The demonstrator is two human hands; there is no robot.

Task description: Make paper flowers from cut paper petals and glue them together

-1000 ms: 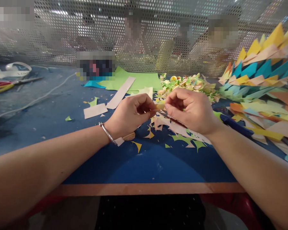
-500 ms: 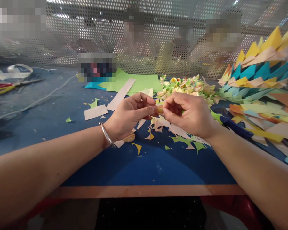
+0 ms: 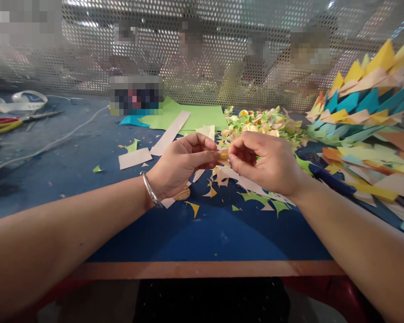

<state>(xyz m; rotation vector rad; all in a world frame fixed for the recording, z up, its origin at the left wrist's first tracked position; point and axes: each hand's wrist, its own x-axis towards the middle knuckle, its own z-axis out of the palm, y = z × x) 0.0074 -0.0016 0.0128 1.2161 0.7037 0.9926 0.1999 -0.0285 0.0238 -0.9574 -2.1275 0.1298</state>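
Your left hand [image 3: 182, 163] and right hand [image 3: 265, 163] both pinch small yellow paper piece [image 3: 224, 154], probably folded; hands barely shifted since a moment ago, scraps [image 3: 256, 197] beneath unchanged.

A blue-topped desk [image 3: 188, 233] with a bare wooden front edge fills the near view. Along its far side stands a grey perforated metal screen [image 3: 222, 54] (round holes throughout), bright light glinting through it. Beyond the screen, blurred seated people are faintly visible. Below the desk edge, the floor is dark.
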